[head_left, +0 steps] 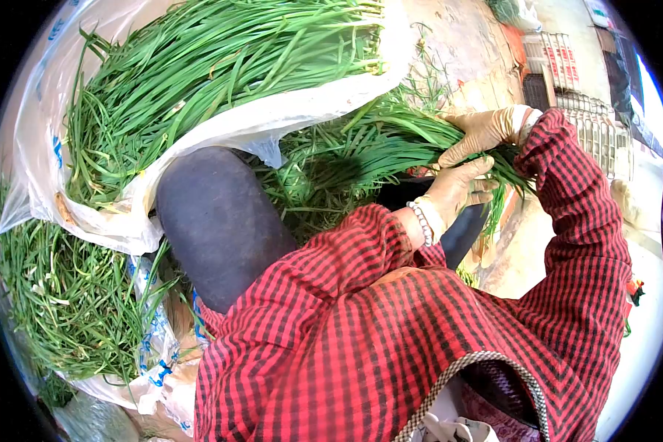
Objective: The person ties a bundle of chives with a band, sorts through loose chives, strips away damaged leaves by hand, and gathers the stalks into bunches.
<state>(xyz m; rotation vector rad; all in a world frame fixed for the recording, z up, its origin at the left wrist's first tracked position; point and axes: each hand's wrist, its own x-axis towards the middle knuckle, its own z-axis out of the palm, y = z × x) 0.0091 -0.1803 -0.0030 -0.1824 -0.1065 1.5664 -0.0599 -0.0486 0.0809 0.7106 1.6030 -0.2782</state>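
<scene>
A bunch of long green garlic chives (398,141) lies across both of my hands at the centre right. My right hand (485,134), in a pale glove, curls over it from above. Below, my left hand (455,193), also gloved and with a beaded bracelet at the wrist, closes on the same bunch near its right end. Some of the left fingers are hidden by the leaves. At the upper left a large pile of chives (228,66) lies in a white plastic sheet (331,99), its pale stem ends towards the right.
Loose green leaves (74,295) fill another plastic bag at the lower left. My dark-covered knee (217,214) stands between the piles. Scraps of greens lie on the ground under the bunch. Stacked crates (593,132) stand at the upper right.
</scene>
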